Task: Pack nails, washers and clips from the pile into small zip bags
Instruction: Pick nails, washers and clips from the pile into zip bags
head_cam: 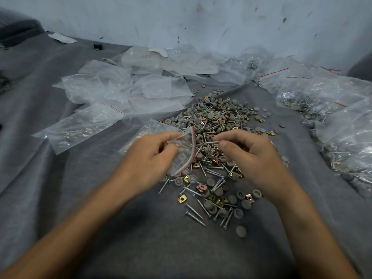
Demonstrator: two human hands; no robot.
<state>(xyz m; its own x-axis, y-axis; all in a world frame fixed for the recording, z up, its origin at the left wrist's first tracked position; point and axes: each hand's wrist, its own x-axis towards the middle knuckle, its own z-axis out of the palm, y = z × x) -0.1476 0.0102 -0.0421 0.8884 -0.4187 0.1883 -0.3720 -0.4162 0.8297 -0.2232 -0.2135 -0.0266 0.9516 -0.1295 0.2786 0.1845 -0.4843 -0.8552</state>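
Now left hand (149, 158) grips bag (184, 152); right hand (251, 156), nail (213, 142)

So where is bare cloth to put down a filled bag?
Bare cloth lies nearest you, below the pile. More lies left of the left hand, before the left bags. A narrow strip runs between the pile and the filled bags on the right. The pile and both bag heaps are crowded.

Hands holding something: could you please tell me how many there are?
2. The left hand grips a small zip bag at the pile's left edge; the right hand pinches a nail over the pile.
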